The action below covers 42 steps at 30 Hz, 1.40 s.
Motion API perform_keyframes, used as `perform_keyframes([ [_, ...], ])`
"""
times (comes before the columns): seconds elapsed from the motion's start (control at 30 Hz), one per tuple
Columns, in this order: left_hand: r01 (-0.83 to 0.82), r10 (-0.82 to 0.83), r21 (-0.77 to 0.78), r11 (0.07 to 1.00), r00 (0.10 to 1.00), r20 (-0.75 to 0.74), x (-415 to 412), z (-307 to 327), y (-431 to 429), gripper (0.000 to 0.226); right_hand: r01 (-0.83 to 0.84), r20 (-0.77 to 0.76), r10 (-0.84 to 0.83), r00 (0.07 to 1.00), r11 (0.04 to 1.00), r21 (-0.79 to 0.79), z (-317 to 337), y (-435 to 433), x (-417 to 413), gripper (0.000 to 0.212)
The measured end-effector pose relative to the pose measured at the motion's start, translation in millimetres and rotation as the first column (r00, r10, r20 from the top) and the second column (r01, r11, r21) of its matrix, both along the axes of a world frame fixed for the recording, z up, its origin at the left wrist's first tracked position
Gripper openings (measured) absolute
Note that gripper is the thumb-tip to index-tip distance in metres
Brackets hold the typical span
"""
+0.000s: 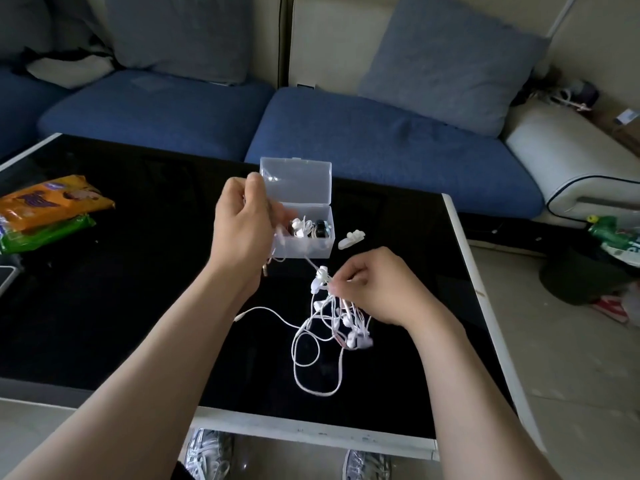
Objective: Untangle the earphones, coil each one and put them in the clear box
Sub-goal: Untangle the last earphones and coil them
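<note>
No legible text anywhere.

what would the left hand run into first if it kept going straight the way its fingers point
Probably the clear box: the left hand is raised with its fingers toward the open lid. Depth is unclear, so it may already be touching.

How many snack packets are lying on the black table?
2, both at the table's left edge: an orange packet lying on a green packet. Others may lie outside the picture.

arms: bare, no sleeves | feet: grey-white laced sneakers (pixel 207 452) | wrists: nothing worn
</note>
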<state>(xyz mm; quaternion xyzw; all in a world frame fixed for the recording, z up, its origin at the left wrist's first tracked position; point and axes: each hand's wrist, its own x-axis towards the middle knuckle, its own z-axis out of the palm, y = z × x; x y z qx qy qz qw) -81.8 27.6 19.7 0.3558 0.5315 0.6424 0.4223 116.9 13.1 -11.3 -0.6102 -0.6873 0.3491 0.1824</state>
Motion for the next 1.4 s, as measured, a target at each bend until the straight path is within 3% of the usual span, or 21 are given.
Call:
perform_keyframes([
  [0.07,0.006,-0.005,-0.045,0.999,1.000,0.014,-2.4,-4.6,2.0,0.029,-0.001,-0.064,0.002,0.998,1.000,0.010,2.2,1.4,0.6,0.012],
  [0.17,0.026,-0.062,-0.109,0.994,0.940,-0.337,-4.3,-12.6,-0.6,0.032,0.013,-0.164,-0.020,0.986,0.999,-0.040,10.2,1.4,0.4,0.010],
  [0.23,0.127,-0.174,-0.132,0.983,0.870,-0.461,-3.5,-13.1,-5.9,0.045,0.013,-0.220,-0.035,0.975,0.995,-0.101,15.7,-0.8,-0.8,0.014],
  [0.3,0.240,-0.294,-0.169,0.956,0.770,-0.567,-1.7,-11.8,-8.9,0.045,0.006,-0.264,-0.036,0.964,0.994,-0.112,18.4,-2.9,-1.1,0.016],
  [0.37,0.338,-0.414,-0.250,0.907,0.618,-0.668,0.1,-9.7,-11.7,0.023,0.018,-0.306,-0.042,0.951,0.997,-0.081,19.0,-4.3,-0.9,0.017],
  [0.43,0.411,-0.509,-0.321,0.853,0.521,-0.686,1.1,-7.6,-14.8,0.006,0.041,-0.320,-0.053,0.946,0.998,-0.045,16.7,-3.5,0.6,0.015],
  [0.5,0.443,-0.554,-0.360,0.821,0.466,-0.690,0.5,-7.7,-16.1,0.011,0.064,-0.309,-0.064,0.949,0.998,-0.009,14.5,-2.6,2.3,0.014],
  [0.6,0.439,-0.542,-0.345,0.829,0.484,-0.687,-2.0,-6.8,-15.2,0.014,0.059,-0.303,-0.047,0.952,0.998,0.030,15.4,-3.5,4.9,0.006],
  [0.8,0.438,-0.549,-0.346,0.830,0.525,-0.651,-4.3,-6.2,-14.8,0.015,0.027,-0.285,-0.025,0.958,1.000,0.002,21.5,-6.5,8.7,0.038],
  [1.03,0.370,-0.413,-0.236,0.899,0.531,-0.740,-3.0,-13.1,-10.6,0.017,0.003,-0.327,-0.022,0.945,0.998,-0.061,25.2,-6.9,7.2,0.025],
  [1.2,0.360,-0.392,-0.219,0.907,0.530,-0.752,-1.6,-15.0,-9.6,0.018,0.003,-0.295,-0.017,0.955,0.999,-0.048,23.0,-6.0,5.6,0.041],
  [1.4,0.394,-0.437,-0.245,0.886,0.528,-0.729,-6.3,-14.7,-9.0,0.019,0.070,-0.450,-0.096,0.888,0.995,-0.073,27.3,-6.7,4.8,0.033],
])
